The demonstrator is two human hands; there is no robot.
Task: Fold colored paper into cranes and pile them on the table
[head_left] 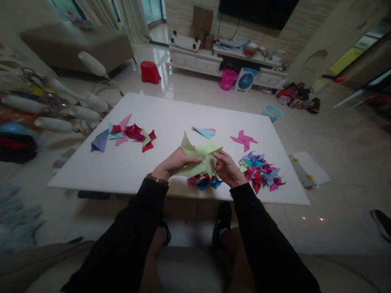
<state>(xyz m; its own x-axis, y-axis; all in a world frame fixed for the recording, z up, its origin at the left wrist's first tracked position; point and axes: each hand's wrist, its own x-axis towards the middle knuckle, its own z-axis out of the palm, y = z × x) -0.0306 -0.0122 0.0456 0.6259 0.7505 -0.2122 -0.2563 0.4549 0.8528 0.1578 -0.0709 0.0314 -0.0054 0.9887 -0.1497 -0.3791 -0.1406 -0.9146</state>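
Observation:
A pale green folded-paper pinwheel is held up over the near middle of the white table. My left hand grips its left side, thumb laid across the front. On the right side, my right hand pinches a flap between thumb and fingers. Below the pinwheel lies a small cluster of red and blue folded papers, partly hidden by it. A pink paper pinwheel rests flat beyond my right hand. Close to that hand is a pile of multicoloured folded-paper pieces.
At the table's left lie more folded papers in several colours. Blue and pink folded sheets sit at mid-table. On the floor beyond are a red stool, a pink basket and a light-blue basket. A lamp stands left.

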